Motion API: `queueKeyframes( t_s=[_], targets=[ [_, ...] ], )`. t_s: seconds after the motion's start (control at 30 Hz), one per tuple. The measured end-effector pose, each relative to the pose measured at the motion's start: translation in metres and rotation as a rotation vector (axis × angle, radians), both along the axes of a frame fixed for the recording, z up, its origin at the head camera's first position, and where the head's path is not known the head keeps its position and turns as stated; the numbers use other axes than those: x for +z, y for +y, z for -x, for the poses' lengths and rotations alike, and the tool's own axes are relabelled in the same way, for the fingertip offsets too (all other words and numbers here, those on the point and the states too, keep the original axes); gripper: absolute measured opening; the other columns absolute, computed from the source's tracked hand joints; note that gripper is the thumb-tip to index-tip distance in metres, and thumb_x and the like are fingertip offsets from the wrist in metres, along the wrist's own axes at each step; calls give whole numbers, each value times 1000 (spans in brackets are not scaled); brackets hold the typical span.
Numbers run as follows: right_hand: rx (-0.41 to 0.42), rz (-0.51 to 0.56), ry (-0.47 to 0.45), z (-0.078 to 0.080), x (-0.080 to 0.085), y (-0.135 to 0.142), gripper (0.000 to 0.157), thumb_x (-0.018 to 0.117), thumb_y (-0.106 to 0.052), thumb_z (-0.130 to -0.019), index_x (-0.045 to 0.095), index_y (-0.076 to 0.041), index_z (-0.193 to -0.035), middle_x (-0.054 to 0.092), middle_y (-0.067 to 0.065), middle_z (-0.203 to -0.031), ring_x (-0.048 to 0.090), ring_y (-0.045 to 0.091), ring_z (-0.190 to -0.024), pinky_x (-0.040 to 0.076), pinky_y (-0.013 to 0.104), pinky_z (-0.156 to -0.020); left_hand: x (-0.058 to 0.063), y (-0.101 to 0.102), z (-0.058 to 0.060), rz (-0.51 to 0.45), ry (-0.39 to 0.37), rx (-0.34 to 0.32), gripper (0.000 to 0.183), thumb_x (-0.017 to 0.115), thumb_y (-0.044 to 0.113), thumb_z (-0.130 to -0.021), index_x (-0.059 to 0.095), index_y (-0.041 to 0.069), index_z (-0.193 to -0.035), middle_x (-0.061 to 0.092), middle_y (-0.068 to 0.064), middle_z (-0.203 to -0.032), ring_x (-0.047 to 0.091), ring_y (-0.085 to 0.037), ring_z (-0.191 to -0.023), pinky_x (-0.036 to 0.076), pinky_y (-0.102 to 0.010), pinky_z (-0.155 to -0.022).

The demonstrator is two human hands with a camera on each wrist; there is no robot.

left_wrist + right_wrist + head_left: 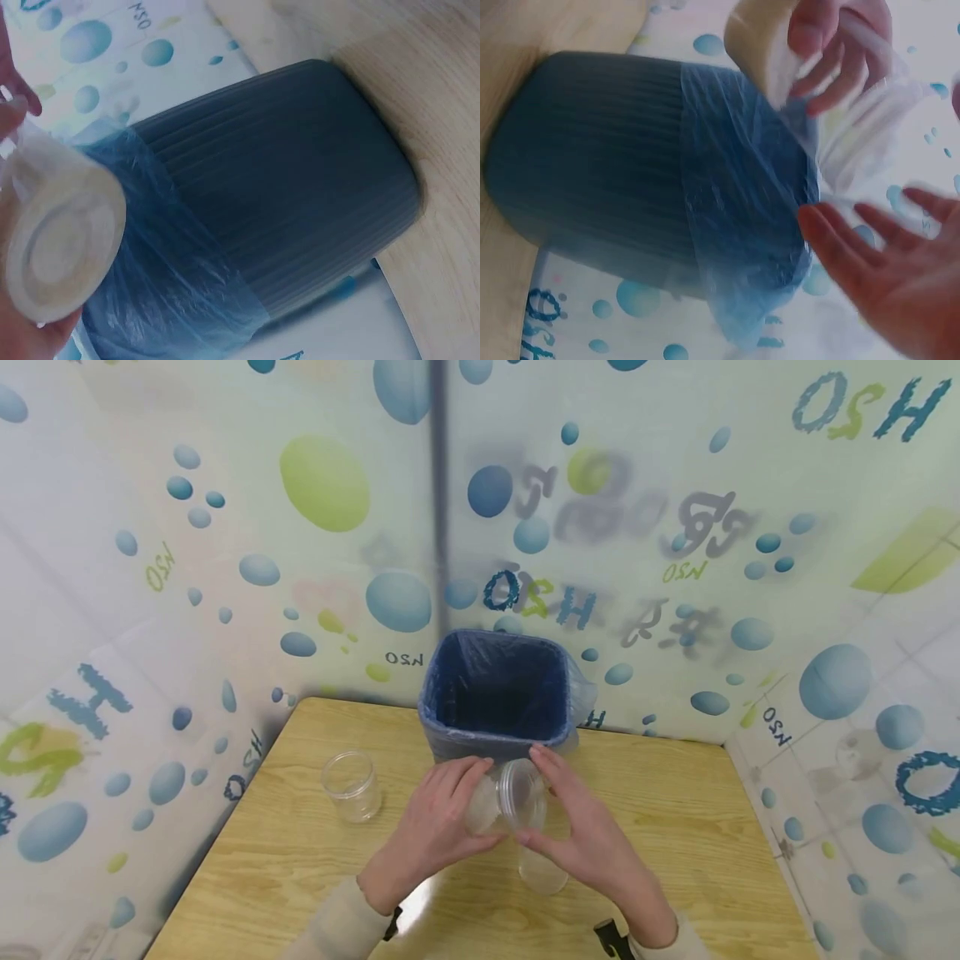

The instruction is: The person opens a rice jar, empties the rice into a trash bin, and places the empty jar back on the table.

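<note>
Left hand grips a tilted clear jar; right hand, fingers spread, beside its rim; blue-lined bin behind on the table.

At 1 o'clock your left hand grips a pale container, fingers curled about it; clear plastic shows just below them. Near 4 o'clock your right hand is slightly blurred, its fingers spread. Toward 9 o'clock you see a ribbed dark bin, its open end wrapped in a blue bag, standing on a wooden surface. Bubble-print wall fills 7 o'clock.
</note>
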State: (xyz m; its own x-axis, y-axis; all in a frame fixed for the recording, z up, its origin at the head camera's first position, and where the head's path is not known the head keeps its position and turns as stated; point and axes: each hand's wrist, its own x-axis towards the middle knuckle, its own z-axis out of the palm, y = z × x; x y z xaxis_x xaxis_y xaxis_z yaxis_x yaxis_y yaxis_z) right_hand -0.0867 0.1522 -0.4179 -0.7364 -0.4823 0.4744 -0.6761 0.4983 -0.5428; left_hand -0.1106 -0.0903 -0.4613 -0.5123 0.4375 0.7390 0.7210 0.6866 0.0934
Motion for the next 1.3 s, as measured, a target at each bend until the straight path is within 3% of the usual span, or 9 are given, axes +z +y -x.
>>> queueKeyframes(
  t_s=[0.1, 0.2, 0.4, 0.63, 0.93, 1.17, 1.3],
  targets=[
    [-132, 30, -65, -3, 0, -8, 78, 68, -48, -98, 38, -8, -159, 44, 17, -157, 63, 32, -122, 61, 34, -84, -2, 3, -2, 5, 48, 28, 102, 98, 51, -53, 60, 1, -134, 65, -12, -122, 65, -30, -106, 55, -45, -91],
    [-234, -1, -148, -6, 2, -13, 76, 69, -48, -97, 41, -11, -158, 51, 14, -150, 68, 24, -108, 60, 25, -75, -4, 6, -4, 35, 60, 49, 104, 98, 52, -53, 60, 1, -135, 65, -12, -124, 65, -30, -107, 55, -45, -91],
    [-299, -45, -273, -7, 7, -17, 75, 75, -50, -92, 51, -13, -152, 58, 7, -137, 67, 17, -97, 59, 24, -72, -4, 7, -5, 60, 34, 62, 105, 99, 53, -52, 59, 3, -136, 65, -12, -125, 64, -29, -109, 54, -45, -94],
    [-242, -10, -298, -7, 8, -15, 78, 78, -50, -89, 52, -12, -152, 54, 7, -144, 63, 23, -114, 62, 31, -79, -3, 5, -5, 58, 29, 57, 103, 98, 52, -54, 60, 3, -135, 65, -12, -125, 64, -29, -109, 54, -46, -95],
    [-102, -20, -144, -5, 4, -6, 82, 84, -39, -86, 47, -10, -154, 48, 13, -152, 60, 28, -124, 60, 32, -87, -1, 3, -4, 58, 10, 35, 105, 98, 51, -53, 58, 3, -137, 64, -11, -125, 64, -29, -110, 53, -45, -96],
    [-22, -69, -2, -2, 4, 1, 85, 86, -39, -85, 46, -13, -156, 46, 6, -158, 51, 30, -138, 54, 52, -100, 0, 1, -3, 51, -7, 17, 106, 99, 51, -52, 58, 3, -137, 64, -11, -126, 64, -29, -109, 53, -44, -95],
    [11, -96, -11, -1, 5, 4, 87, 85, -38, -85, 43, -16, -158, 40, 1, -163, 44, 29, -145, 48, 56, -106, 1, 0, -3, 49, -18, 15, 106, 98, 52, -53, 57, 3, -138, 64, -11, -126, 64, -28, -109, 53, -44, -94]
  ],
)
